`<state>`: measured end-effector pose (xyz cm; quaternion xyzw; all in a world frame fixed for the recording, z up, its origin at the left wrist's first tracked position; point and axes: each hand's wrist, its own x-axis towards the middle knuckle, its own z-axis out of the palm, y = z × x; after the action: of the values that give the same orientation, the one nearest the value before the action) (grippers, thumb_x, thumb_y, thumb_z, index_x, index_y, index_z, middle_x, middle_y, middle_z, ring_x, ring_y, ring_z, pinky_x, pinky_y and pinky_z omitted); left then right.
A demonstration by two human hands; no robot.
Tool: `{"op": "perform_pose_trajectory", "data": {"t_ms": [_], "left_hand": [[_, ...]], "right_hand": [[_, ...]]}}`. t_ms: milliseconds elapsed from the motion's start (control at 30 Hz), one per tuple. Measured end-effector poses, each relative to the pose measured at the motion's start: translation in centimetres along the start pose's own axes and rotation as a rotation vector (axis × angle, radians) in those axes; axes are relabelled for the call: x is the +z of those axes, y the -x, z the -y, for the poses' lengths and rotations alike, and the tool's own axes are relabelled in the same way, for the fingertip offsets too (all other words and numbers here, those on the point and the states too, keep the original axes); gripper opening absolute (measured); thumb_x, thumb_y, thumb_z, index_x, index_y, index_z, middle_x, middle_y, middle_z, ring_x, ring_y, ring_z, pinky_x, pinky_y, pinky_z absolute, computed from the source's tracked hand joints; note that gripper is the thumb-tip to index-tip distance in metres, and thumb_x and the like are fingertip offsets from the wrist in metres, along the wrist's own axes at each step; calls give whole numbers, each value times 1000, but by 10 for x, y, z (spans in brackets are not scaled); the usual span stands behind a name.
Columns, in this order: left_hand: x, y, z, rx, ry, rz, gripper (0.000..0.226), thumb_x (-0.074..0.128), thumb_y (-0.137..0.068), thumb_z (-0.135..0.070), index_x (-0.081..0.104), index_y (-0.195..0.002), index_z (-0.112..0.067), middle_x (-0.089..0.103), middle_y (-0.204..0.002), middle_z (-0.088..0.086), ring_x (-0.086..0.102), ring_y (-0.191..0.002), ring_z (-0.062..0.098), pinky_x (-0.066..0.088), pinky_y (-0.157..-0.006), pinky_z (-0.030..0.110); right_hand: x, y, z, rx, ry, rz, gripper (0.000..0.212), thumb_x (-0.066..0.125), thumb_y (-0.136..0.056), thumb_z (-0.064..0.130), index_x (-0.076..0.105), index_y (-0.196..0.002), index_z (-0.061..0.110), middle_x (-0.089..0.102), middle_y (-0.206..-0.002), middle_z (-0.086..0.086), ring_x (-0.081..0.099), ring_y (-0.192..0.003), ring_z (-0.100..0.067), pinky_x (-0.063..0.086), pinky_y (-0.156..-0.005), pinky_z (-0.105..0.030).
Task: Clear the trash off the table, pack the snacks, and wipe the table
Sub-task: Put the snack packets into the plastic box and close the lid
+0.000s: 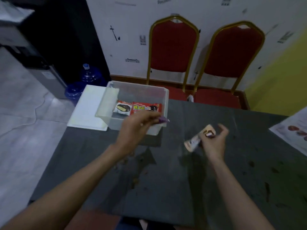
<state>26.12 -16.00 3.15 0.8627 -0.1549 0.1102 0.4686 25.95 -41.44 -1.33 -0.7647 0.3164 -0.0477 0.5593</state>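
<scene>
Crumbed grey table (166,180); left hand (134,128) grips purple packet (163,120) over bin (132,90); right hand (214,141) grips wafer (199,138).

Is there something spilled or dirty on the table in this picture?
Yes. Brown crumbs and smears lie scattered over the dark table, near the front and right side. The table is not yet wiped.
</scene>
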Motion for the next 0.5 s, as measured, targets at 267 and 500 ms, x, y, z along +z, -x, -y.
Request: {"op": "perform_pose_trajectory", "data": {"t_ms": [267, 500], "left_hand": [[-75, -79, 101, -185, -696, 431, 18, 69, -84, -30, 74, -97, -19, 72, -100, 1, 65, -81, 18, 52, -73, 29], [-43, -85, 181, -256, -749, 871, 19, 70, -80, -26, 74, -97, -18, 68, -105, 5, 60, -89, 20, 42, -69, 25]], "right_hand": [[119, 0, 110, -347, 180, 374, 11, 77, -77, 13, 71, -85, 19, 70, -84, 8, 68, -76, -9, 59, -64, -27], [223, -16, 82, -278, 936, 672, 5, 70, -84, 11, 66, -83, 8, 67, -86, -5, 66, -86, -20, 54, -76, -32]]}}
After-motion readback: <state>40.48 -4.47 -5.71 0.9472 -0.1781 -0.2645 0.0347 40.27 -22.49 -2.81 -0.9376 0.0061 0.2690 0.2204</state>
